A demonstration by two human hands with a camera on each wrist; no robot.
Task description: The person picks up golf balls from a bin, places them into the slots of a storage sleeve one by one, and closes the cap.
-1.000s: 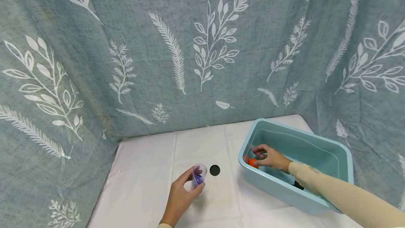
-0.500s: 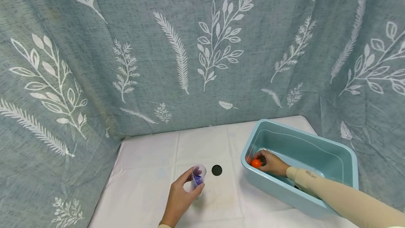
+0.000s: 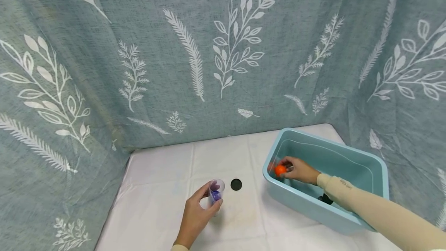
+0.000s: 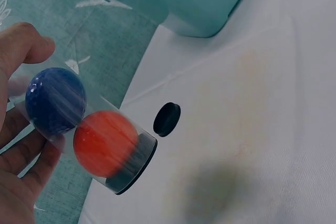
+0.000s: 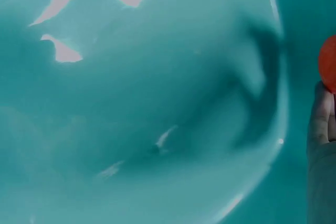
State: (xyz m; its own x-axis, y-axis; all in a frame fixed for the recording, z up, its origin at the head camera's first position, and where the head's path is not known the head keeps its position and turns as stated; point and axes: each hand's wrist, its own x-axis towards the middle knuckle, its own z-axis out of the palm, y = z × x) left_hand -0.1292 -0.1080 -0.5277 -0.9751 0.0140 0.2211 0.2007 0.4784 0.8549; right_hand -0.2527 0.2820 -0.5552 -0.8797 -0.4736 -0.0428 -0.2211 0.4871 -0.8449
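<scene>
My left hand (image 3: 196,212) grips a clear tube (image 4: 137,149) with a black base, tilted in the left wrist view. Inside it a blue ball (image 4: 55,100) sits against an orange-red ball (image 4: 105,142). Thumb and fingers are on opposite sides of the tube. At the left end of the teal bin (image 3: 299,202), my right hand (image 3: 303,171) pinches another orange ball (image 3: 280,170) above the bin's floor. In the right wrist view, that ball (image 5: 328,64) shows at the right edge, at the fingertips.
A round black cap (image 3: 236,184) lies on the white-covered table (image 3: 163,189), between the tube and the bin. A black object (image 3: 325,199) lies in the bin beneath the right forearm. A leaf-patterned grey-green curtain (image 3: 195,127) hangs behind the table.
My right hand has closed its fingers on the orange ball and raised it slightly off the bin's floor. The left hand keeps its hold on the tube in nearly the same place.
</scene>
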